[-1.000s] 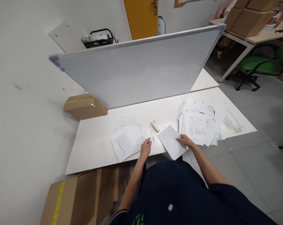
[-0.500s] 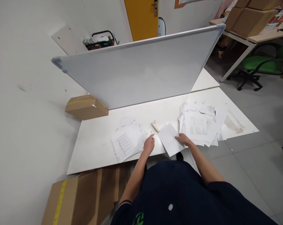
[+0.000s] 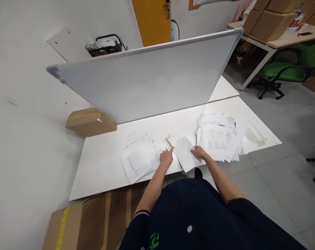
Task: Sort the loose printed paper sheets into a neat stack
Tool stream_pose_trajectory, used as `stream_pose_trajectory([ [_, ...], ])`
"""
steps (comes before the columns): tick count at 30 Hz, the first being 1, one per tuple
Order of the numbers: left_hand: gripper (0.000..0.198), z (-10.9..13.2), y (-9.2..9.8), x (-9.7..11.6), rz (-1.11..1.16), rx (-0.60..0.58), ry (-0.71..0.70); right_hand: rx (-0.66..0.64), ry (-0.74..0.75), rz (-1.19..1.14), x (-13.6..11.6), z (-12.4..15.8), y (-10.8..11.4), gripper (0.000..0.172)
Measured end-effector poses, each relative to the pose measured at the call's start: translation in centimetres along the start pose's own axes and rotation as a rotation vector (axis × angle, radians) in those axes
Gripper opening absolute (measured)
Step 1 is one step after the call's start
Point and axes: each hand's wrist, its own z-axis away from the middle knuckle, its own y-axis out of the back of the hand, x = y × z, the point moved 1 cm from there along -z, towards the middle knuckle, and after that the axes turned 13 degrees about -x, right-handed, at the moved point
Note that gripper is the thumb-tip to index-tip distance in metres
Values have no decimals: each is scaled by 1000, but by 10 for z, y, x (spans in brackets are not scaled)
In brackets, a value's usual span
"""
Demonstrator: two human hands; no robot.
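A blank white sheet of paper [image 3: 185, 155] lies at the front of the white table, tilted and reaching over its near edge. My right hand [image 3: 199, 152] pinches its right side. My left hand [image 3: 167, 157] is just left of the sheet, fingers apart, with one finger stretched towards its left edge; whether it touches the paper I cannot tell. Just beyond that fingertip is a small, narrow beige object [image 3: 169, 140], its kind too small to make out. To the left of my left hand sits a loose pile of papers [image 3: 136, 159], and a larger messy pile of printed papers [image 3: 218, 137] spreads to the right.
A whiteboard [image 3: 147, 80] leans upright along the back of the table [image 3: 94, 166]. A cardboard box [image 3: 92, 121] stands at its left end. More cardboard boxes [image 3: 76, 222] are below the table at left. A green chair [image 3: 284, 71] and another desk [image 3: 284, 41] are at far right.
My left hand has moved towards the sheet's left edge and its fingers have spread. The right hand still grips the sheet. The whole view has shifted slightly.
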Motion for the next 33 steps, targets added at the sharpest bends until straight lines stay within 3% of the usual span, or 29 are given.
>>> stream_pose_trajectory([
  [4, 57, 4, -1, 0, 104, 24, -20, 51, -6, 83, -6, 4, 4, 20],
  [7, 54, 13, -1, 1, 319, 93, -54, 143, -9, 143, -9, 13, 12, 21],
  [9, 59, 22, -3, 3, 591, 97, -31, 247, -2, 134, -11, 21, 14, 25],
  [12, 70, 36, -7, 8, 1126, -43, 20, 322, 102, -58, -18, 32, 3, 32],
  [14, 68, 46, -10, 10, 1385, -120, -41, 256, 206, -223, -28, 37, -15, 33],
  [17, 54, 58, -12, 0, 1544, -59, -126, 69, 302, -346, -47, 41, -49, 31],
  [20, 43, 68, -13, -34, 1602, 167, -2, -102, 303, -344, -57, 41, -67, 31],
  [22, 39, 77, -11, -68, 1586, 344, 117, -78, 270, -269, -53, 41, -62, 30],
  [24, 38, 87, -8, -105, 1523, 499, 234, 98, 216, -131, -43, 40, -44, 27],
  [28, 42, 108, -3, -167, 1410, 693, 393, 494, 35, 139, -14, 39, 3, 35],
  [30, 45, 114, 0, -187, 1293, 686, 467, 638, -69, 258, -3, 38, 19, 40],
  [33, 60, 119, 5, -200, 980, 575, 598, 768, -215, 380, 9, 33, 30, 53],
])
